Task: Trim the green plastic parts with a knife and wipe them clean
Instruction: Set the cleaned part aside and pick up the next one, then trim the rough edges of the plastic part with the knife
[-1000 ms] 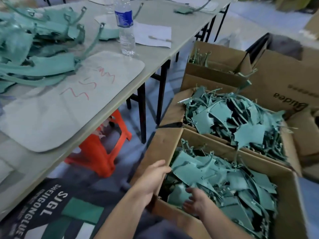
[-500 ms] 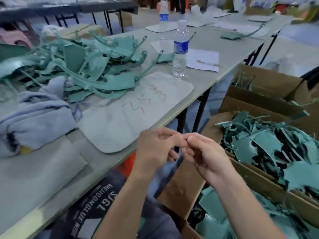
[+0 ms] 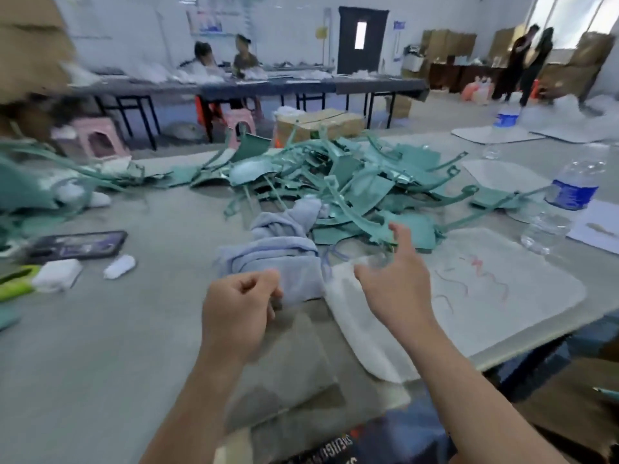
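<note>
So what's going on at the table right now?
A person works at a table heaped with green plastic parts. The right hand reaches with open fingers toward the near edge of the pile, gripping nothing. The left hand is curled beside a blue-grey cloth; whether it pinches anything is unclear. No part is being trimmed or wiped yet.

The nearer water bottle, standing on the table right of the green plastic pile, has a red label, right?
Not quite. The head view shows the nearer water bottle with a blue label, not red. It does stand on the table, right of the green plastic pile.
</note>
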A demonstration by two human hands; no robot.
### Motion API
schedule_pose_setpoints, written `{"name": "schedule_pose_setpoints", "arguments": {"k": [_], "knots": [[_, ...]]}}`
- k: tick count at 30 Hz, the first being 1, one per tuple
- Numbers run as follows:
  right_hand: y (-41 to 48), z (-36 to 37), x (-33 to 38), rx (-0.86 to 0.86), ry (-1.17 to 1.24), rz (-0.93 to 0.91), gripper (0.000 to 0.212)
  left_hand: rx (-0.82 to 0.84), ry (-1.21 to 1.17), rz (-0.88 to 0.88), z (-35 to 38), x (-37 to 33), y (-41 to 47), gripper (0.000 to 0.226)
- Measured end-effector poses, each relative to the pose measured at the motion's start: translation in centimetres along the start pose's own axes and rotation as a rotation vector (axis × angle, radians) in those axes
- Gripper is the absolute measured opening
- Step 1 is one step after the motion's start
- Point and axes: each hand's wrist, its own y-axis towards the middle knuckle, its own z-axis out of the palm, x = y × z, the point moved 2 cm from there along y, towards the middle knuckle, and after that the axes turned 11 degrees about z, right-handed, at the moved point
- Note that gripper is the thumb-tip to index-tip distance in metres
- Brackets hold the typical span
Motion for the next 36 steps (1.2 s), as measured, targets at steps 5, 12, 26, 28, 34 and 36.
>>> {"name": "schedule_pose_setpoints", "arguments": {"k": [5,12,26,28,34,36], "knots": [[4.9,3.1,0.2,0.061,-0.37,-0.01,0.014,-0.067,0.031,-0.062,-5.2,3.1,1.7,0.03],[6.2,4.2,11.5,0.192,0.6,-0.24,0.03,-0.098,0.057,-0.042,-7.7,5.1,4.8,0.03],[3.0,10.8,18.8,0.893,1.7,0.176,0.012,0.061,-0.892,-0.343,-6.9,2.9,6.8,0.063],[1.4,13.7,17.2,0.923,1.588,0.44,0.011,-0.008,-0.915,-0.279,-7.3,2.5,7.5,0.058],[-3.1,18.0,13.3,1.226,0.784,0.425,0.025,-0.643,-1.055,-0.311,-11.5,4.6,9.9,0.022],[-2.6,17.0,13.2,1.186,0.525,0.131,0.043,-0.692,-1.084,-0.33,-13.3,5.7,10.3,0.019]]}}
